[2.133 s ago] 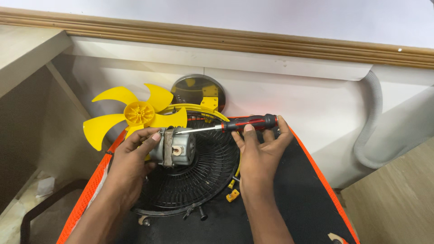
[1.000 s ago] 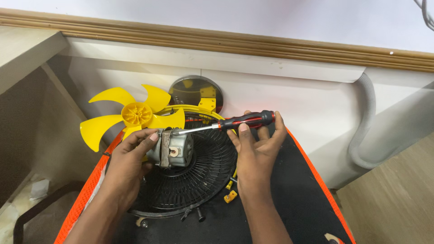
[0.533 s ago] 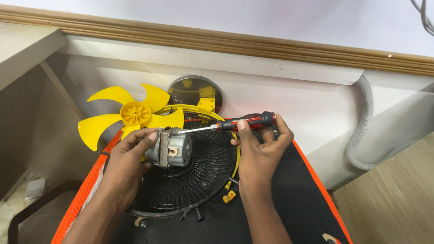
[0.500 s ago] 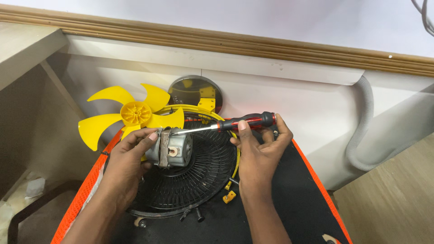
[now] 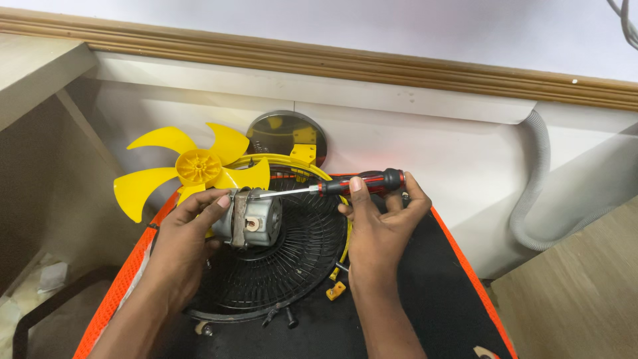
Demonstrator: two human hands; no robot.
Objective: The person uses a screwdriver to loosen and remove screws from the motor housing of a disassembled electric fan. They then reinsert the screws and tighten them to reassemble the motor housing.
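Now the left hand [image 5: 189,236] wraps the grey motor [image 5: 256,218] above the black grille [image 5: 279,279], yellow fan blade [image 5: 193,169] beyond it. The right hand [image 5: 382,223] grips the red-and-black screwdriver [image 5: 332,187], which lies nearly level, tip pointing left onto the motor's top.

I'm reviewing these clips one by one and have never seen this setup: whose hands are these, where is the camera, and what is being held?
The single view comes from a camera worn on the person's head, looking down at their own bare hands. The left hand grips a small grey fan motor with a yellow fan blade attached. The right hand holds a red and black screwdriver, its tip against the motor. Beneath lies a black wire fan guard on a black mat with orange edges. A grey corrugated hose runs down the wall.
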